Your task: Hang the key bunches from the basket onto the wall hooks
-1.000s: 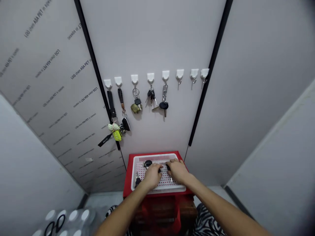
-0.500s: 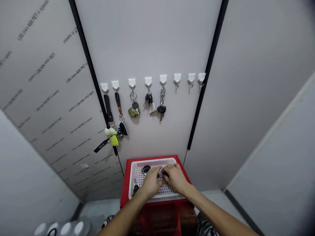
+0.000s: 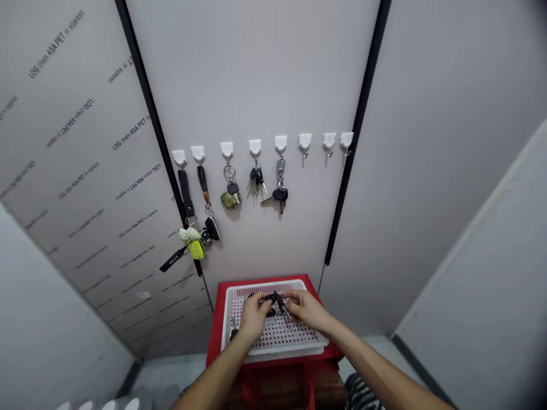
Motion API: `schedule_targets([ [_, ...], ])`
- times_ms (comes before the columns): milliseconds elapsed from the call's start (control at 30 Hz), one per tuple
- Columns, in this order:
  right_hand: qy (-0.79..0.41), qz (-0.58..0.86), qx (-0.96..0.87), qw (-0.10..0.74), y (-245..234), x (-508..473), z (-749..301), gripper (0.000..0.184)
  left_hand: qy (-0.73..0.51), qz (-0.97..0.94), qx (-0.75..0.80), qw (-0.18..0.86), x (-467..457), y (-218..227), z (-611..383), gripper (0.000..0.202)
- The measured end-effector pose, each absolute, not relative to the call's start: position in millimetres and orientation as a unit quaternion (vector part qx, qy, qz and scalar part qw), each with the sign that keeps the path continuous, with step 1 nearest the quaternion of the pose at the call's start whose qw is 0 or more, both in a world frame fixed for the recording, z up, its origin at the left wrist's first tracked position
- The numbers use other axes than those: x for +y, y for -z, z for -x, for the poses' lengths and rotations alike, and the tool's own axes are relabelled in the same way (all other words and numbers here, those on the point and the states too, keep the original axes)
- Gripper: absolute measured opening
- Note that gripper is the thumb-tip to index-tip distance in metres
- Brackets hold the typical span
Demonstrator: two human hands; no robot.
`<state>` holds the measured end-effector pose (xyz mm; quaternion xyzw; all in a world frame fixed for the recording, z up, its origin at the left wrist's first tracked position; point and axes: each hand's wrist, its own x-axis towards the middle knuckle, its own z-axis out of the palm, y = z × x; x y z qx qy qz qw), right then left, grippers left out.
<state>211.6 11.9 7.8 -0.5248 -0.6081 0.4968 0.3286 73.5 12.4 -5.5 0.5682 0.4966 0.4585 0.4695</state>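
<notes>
Over the white perforated basket [image 3: 294, 340], my left hand [image 3: 254, 316] and my right hand [image 3: 308, 309] are close together. Between them is a bunch of keys [image 3: 280, 302] with black heads and metal blades, raised a little above the basket floor. The fingers of my right hand pinch the bunch from the right side. My left thumb and fingers grip a black part of the same bunch. Another black-headed key [image 3: 233, 330] lies at the basket's left side, partly behind my left forearm. A further dark item behind my left fingers is mostly hidden.
The basket stands on a red surface [image 3: 216, 327] against the wall. Several white hooks [image 3: 255, 148] run in a row above. Key sets, including a black strap [image 3: 186, 193] with a yellow-green fob [image 3: 197, 249], hang from the left and middle ones. White-topped containers [image 3: 110, 405] stand at lower left.
Both hands have lifted slightly from the basket floor, and the bunch of keys between them now shows. The left hand has shifted left. The view has tilted a little.
</notes>
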Motion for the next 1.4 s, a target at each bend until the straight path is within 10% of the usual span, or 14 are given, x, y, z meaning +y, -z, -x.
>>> schedule_targets([
  [400, -0.56, 0.47, -0.574, 0.368, -25.5, 8.4, -202.9, 0.013, -0.497, -0.596, 0.489, 0.399, 8.6, 1.7, -70.2, 0.022],
  [1167, -0.281, 0.491, -0.728, 0.387, -90.9, 16.7, -217.0, 0.015, -0.408, -0.635, 0.464, 0.464, 24.1, -60.0, -76.9, 0.025],
  [1400, -0.26, 0.462, -0.715, 0.455, -169.2, 30.3, -235.3, 0.015, -0.463, -0.759, 0.422, 0.176, 28.8, -141.1, -95.0, 0.026],
])
